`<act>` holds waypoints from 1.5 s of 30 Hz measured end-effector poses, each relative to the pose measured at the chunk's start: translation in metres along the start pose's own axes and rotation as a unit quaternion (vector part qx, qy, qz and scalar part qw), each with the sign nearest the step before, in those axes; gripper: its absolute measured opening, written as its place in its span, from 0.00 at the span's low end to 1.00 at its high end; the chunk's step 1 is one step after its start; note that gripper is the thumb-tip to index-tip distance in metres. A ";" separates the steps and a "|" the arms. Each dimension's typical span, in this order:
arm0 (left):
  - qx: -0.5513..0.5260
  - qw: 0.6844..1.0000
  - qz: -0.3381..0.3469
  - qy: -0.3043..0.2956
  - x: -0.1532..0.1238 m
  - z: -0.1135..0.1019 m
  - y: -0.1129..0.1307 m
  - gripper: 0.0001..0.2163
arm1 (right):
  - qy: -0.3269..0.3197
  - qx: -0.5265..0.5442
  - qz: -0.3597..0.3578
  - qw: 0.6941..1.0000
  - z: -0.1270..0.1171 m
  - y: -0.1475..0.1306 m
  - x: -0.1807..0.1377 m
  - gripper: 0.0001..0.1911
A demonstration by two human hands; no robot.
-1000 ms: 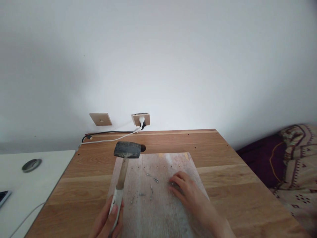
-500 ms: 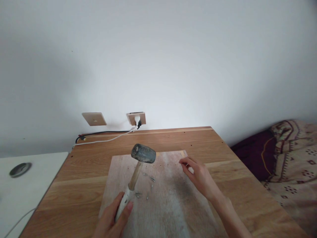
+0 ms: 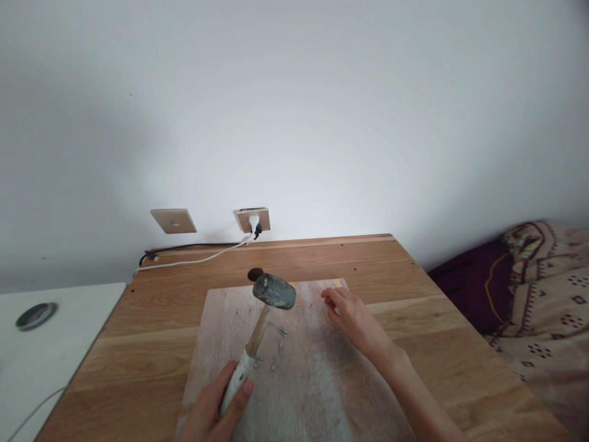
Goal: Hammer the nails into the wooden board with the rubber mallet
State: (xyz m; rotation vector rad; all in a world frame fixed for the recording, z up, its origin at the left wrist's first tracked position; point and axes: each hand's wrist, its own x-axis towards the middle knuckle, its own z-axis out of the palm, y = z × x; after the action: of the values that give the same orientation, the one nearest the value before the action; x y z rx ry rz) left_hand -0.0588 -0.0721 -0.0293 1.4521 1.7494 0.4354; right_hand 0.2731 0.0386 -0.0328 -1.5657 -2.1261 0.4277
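Observation:
A rubber mallet (image 3: 275, 291) with a dark, worn head is tilted over the board, and my left hand (image 3: 218, 399) is wrapped round its white grip. My right hand (image 3: 347, 313) has its fingers pinched together just above the board's far right part. Whatever the fingertips hold, if anything, is too small to make out. Under both hands lies a whitish wooden board (image 3: 299, 387) with a row of small holes near its far edge. Several loose screws or nails (image 3: 281, 333) lie on it beside the mallet's handle, some partly hidden behind it.
The board rests on a wooden desk (image 3: 427, 344) with a round cable hole (image 3: 255, 274). A wall socket (image 3: 253, 220) has plugs in it, and a white cable (image 3: 193, 263) trails along the desk's back edge. A white cabinet (image 3: 83, 344) stands left; patterned bedding (image 3: 547, 307) lies right.
My left hand and the mallet have moved slightly right, with the head a bit lower, uncovering the cable hole. My right hand has shifted a little left along the board.

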 end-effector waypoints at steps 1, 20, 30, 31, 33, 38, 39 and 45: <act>0.003 1.000 -0.001 0.000 0.001 0.002 -0.004 0.27 | 0.001 0.001 0.000 1.000 0.001 0.000 0.000 0.15; 0.131 0.966 0.172 -0.139 0.043 0.009 0.086 0.13 | 0.097 0.104 0.111 0.984 0.002 0.012 -0.024 0.21; 0.140 0.966 0.170 -0.135 0.041 0.017 0.084 0.13 | 0.093 0.130 0.130 0.979 -0.001 0.005 -0.025 0.18; 0.129 0.969 0.165 -0.133 0.042 0.016 0.083 0.13 | 0.089 0.130 0.128 0.979 0.001 0.004 -0.022 0.17; 0.102 0.974 0.151 -0.133 0.042 0.015 0.081 0.13 | 0.081 0.131 0.122 0.981 0.004 0.002 -0.018 0.17; 0.060 0.981 0.133 -0.129 0.042 0.010 0.077 0.13 | 0.070 0.139 0.099 0.983 0.011 0.000 -0.012 0.19; 0.061 0.981 0.134 -0.130 0.042 0.010 0.076 0.13 | 0.071 0.139 0.097 0.983 0.011 -0.001 -0.012 0.20; 0.084 0.975 0.143 -0.150 0.042 0.015 0.072 0.12 | 0.090 0.124 0.109 0.982 0.011 -0.001 -0.015 0.15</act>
State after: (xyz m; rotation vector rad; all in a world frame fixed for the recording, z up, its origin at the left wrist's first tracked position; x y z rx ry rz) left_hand -0.0005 -0.0161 -0.0035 1.7983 1.3685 0.2014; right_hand 0.2703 0.0244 -0.0444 -1.6303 -1.7017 0.5756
